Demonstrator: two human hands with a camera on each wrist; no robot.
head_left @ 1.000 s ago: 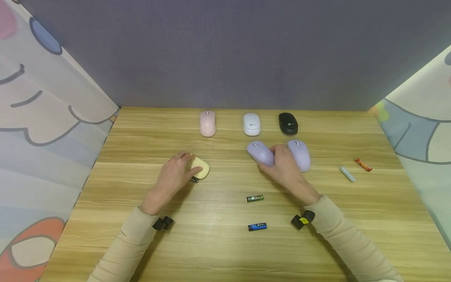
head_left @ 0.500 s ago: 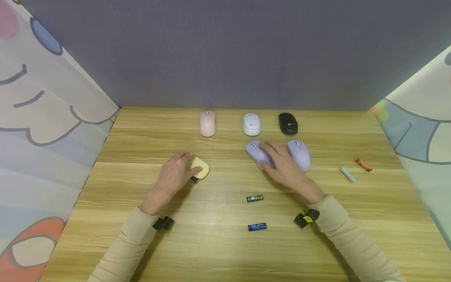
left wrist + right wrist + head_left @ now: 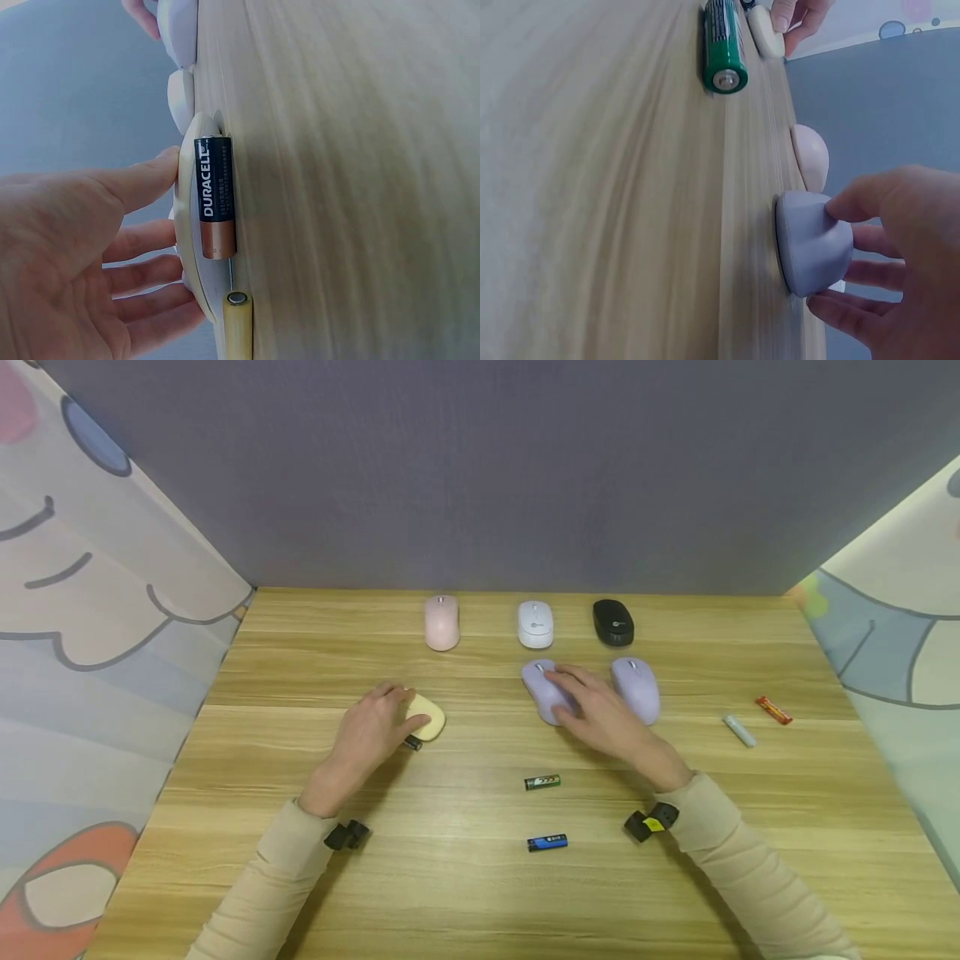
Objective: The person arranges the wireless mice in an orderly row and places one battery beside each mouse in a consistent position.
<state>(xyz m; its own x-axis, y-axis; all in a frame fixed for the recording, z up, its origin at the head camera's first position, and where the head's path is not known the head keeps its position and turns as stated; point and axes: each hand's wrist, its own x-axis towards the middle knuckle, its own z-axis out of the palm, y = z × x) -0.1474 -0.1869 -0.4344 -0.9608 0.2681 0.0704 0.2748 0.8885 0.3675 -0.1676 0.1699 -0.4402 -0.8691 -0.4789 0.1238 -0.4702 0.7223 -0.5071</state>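
My left hand (image 3: 367, 727) holds a pale yellow computer mouse (image 3: 429, 718), thumb on its near side and fingers on its far side. In the left wrist view, a black and copper Duracell battery (image 3: 215, 187) lies along the mouse's near edge, with a gold-coloured battery (image 3: 238, 330) behind its copper end. My right hand (image 3: 603, 718) grips a light purple mouse (image 3: 546, 693) that sits on the table, its thumb and fingers spread over the sides. A second light purple mouse (image 3: 637, 689) stands just right of that hand, partly covered by it.
Pink (image 3: 442, 623), white (image 3: 536, 625) and black mice (image 3: 613, 623) line the table's back. A green battery (image 3: 542, 782) and a blue battery (image 3: 547, 842) lie in the middle. Pale (image 3: 739, 731) and red batteries (image 3: 773, 711) lie at right. A grey panel (image 3: 480, 477) stands behind.
The purple mouse under my right hand has turned straighter and shifted slightly left. My right fingers have moved from its right side to over its top. The left hand has stayed on the yellow mouse.
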